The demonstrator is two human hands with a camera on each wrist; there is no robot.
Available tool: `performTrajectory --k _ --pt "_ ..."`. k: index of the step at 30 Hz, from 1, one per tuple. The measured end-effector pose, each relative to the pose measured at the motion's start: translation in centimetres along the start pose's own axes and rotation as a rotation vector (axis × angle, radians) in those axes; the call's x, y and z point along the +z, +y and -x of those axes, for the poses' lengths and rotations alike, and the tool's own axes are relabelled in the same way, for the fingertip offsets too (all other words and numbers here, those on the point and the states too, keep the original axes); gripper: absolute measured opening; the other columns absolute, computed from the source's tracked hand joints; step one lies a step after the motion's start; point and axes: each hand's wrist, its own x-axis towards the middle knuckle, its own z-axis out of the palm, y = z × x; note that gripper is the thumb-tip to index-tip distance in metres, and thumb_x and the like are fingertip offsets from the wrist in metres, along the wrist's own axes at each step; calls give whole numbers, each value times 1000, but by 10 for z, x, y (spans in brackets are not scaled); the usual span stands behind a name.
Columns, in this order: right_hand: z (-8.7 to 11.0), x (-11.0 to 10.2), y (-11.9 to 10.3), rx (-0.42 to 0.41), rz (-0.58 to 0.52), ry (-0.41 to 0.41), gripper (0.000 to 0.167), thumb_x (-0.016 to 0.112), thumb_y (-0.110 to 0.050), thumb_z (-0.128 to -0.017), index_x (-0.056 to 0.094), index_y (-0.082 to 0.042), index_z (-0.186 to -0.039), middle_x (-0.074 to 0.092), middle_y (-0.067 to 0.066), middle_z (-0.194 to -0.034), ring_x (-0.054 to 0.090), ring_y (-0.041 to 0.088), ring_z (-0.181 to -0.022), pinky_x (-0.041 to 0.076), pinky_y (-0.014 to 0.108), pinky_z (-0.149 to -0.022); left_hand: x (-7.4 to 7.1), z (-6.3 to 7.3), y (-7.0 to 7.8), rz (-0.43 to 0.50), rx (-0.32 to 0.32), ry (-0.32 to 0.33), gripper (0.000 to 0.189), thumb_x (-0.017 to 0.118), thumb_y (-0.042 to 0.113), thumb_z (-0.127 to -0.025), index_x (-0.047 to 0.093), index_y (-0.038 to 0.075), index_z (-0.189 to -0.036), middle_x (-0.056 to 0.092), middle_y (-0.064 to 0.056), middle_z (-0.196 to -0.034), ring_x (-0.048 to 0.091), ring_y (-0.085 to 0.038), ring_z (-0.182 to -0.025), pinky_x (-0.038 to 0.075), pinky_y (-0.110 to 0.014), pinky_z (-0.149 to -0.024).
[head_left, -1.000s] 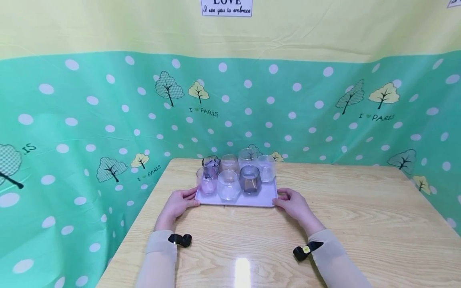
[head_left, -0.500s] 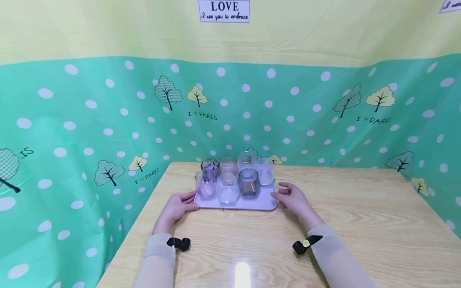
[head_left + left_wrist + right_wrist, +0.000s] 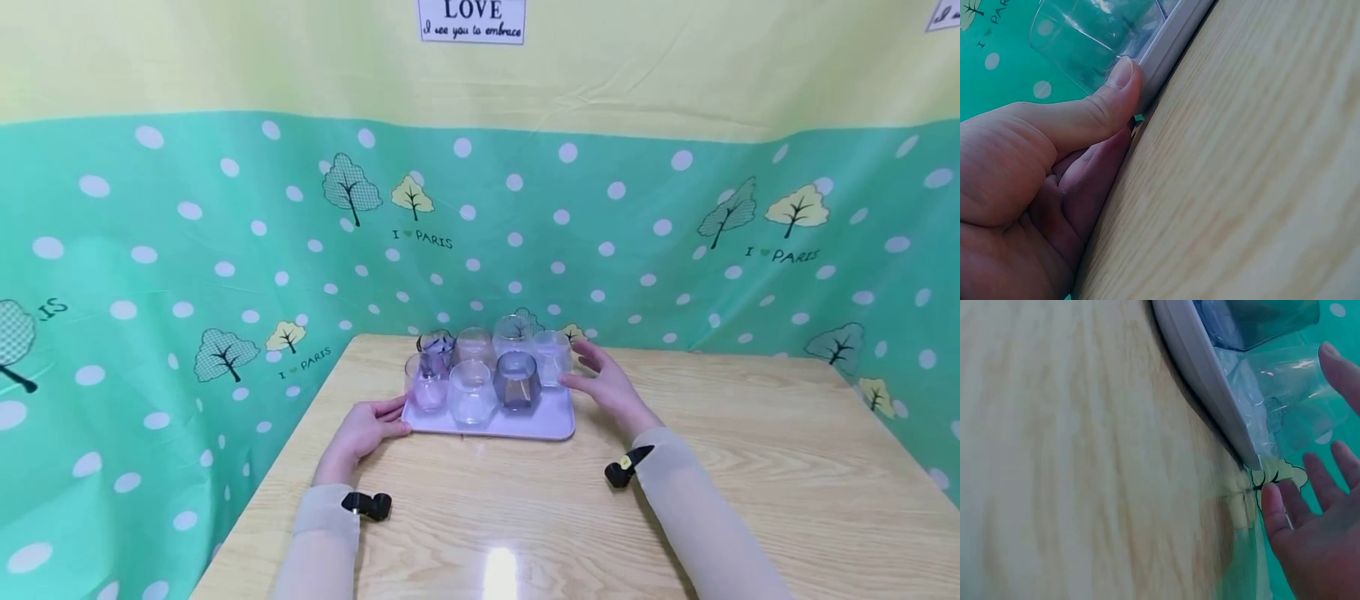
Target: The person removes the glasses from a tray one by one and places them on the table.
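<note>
A pale lilac tray (image 3: 555,421) lies on the table, bearing several glasses. At its left front corner my left hand (image 3: 365,429) pinches the rim; the thumb (image 3: 1121,75) lies on the edge while the fingers go out of sight behind it. My right hand (image 3: 611,387) is spread beside the clear glass (image 3: 552,362) at the back right. In the right wrist view, its fingers (image 3: 1319,478) are apart and curve loosely around nothing. A smoky grey glass (image 3: 517,383), a rounded clear glass (image 3: 472,396) and a pinkish glass (image 3: 429,385) stand along the front.
Behind these stand a dark-patterned glass (image 3: 437,343), a faintly tinted glass (image 3: 474,343) and a tall clear glass (image 3: 513,329). The wooden table (image 3: 750,450) extends right and forward. A green dotted curtain (image 3: 637,208) hangs close behind it.
My right hand has let go of the tray's right front corner and moved back to beside the rear right glass. My left hand has stayed at its corner.
</note>
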Motion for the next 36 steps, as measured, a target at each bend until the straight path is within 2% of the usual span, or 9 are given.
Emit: performTrajectory --k 6,15,27,36 --pt "-14 9 -5 -62 11 -27 101 89 -28 -90 29 -19 -170 32 17 -173 33 42 -157 33 59 -125 -3 -2 2 4 -1 8 63 89 10 -87 64 1 -144 69 -15 -135 50 -35 -145 26 -54 -128" --pt "-22 16 -6 -71 17 -10 100 88 -27 -91 28 -17 -171 31 15 -174 30 39 -159 31 57 -127 2 0 2 23 -9 -4 62 89 9 -87 64 -1 -143 68 -16 -136 53 -35 -142 29 -53 -126" --pt "-25 17 -6 -37 43 14 95 87 -32 -92 32 -24 -169 31 15 -174 29 43 -158 29 62 -126 0 0 3 -27 -5 12 64 91 14 -86 65 3 -143 71 -14 -133 47 -37 -147 24 -57 -128" --pt "-24 17 -3 -1 64 16 98 88 -39 -90 33 -21 -169 33 13 -173 31 40 -158 31 56 -127 0 2 3 -37 -5 15 63 91 14 -86 66 3 -143 71 -13 -133 48 -37 -147 24 -56 -128"
